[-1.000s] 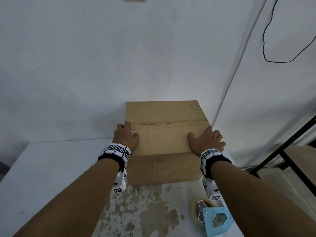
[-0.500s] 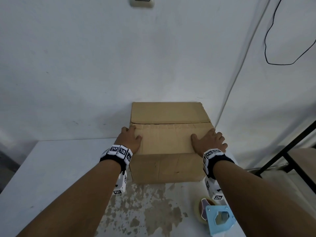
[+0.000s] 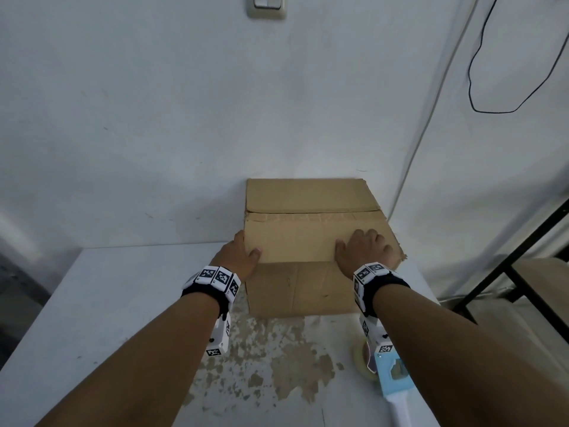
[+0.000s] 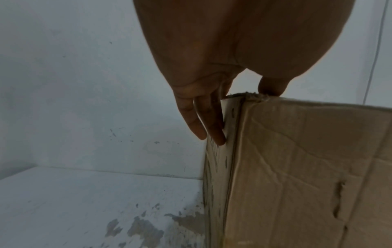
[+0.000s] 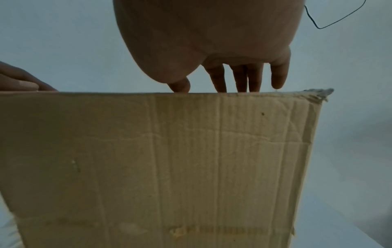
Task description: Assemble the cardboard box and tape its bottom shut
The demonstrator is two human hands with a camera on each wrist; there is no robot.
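Since the earlier frame, the left hand (image 3: 238, 255) had been slid off the cardboard box (image 3: 311, 241) top to its nine-o'clock corner, fingers straight down the side, thumb on top. The right hand (image 3: 363, 249) was pressed flat, fingers spread, at three o'clock. With the tape dispenser (image 3: 388, 369) untouched, the flaps (image 3: 308, 215) could perhaps spring open if released.

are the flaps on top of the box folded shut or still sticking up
Folded shut: both flaps lie flat, meeting at a seam; no tape visible.

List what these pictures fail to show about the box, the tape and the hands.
- Box: its inside and underside are hidden by its closed flaps and walls in every view.
- Tape dispenser: head view only, partly behind the right forearm; handle cut off by the bottom edge.
- Left hand: fingers hidden behind the box side in the head view.
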